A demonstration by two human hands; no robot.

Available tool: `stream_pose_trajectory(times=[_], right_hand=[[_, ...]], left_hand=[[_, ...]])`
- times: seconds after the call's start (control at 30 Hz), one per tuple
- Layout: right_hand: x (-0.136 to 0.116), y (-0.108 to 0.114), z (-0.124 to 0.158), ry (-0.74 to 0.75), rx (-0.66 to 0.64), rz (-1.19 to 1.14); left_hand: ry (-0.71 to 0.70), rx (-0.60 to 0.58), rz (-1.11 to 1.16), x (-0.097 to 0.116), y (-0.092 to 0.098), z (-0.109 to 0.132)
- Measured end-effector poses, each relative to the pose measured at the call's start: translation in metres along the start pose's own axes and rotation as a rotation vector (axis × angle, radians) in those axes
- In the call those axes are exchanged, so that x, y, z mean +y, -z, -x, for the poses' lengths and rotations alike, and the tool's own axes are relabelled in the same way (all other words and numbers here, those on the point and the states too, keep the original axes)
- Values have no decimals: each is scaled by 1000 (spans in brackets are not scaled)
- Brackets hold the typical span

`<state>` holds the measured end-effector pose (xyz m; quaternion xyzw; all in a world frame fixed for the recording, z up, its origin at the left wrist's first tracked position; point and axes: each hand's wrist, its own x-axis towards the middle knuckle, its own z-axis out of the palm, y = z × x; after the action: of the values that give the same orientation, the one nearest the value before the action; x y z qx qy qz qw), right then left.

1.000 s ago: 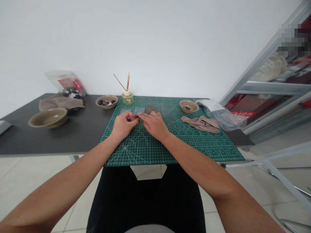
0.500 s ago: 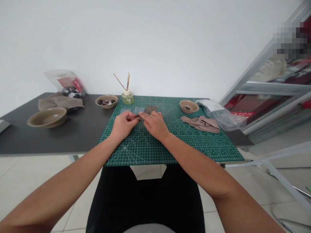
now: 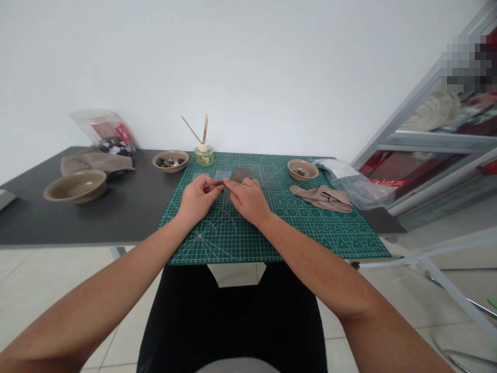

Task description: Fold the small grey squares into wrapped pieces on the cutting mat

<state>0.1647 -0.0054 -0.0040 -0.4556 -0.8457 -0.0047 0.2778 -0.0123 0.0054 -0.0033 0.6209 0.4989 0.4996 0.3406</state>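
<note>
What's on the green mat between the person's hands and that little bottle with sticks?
Head view: a bluish square and a brown square lie flat on the mat, just beyond the left hand and right hand, short of the bottle.

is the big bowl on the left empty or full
Empty: the big bowl shows only its bare tan inside, unlike the small bowl holding dark pieces.

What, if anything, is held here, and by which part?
Cannot be told: left hand and right hand meet fingertip to fingertip over the cutting mat; anything pinched between them is too small to see.
</note>
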Motion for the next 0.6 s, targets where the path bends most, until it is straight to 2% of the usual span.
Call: stream_pose_trajectory(times=[0.23,0.33,0.6], right_hand=[[4,-1,0,-37,47,-32],[4,0,0,-16,87,-40],[-1,1,-1,166,-2,-63]], left_hand=[[-76,44,-133,0,2,0],[-69,35,-104,3,2,0],[-59,-6,-94,3,2,-1]])
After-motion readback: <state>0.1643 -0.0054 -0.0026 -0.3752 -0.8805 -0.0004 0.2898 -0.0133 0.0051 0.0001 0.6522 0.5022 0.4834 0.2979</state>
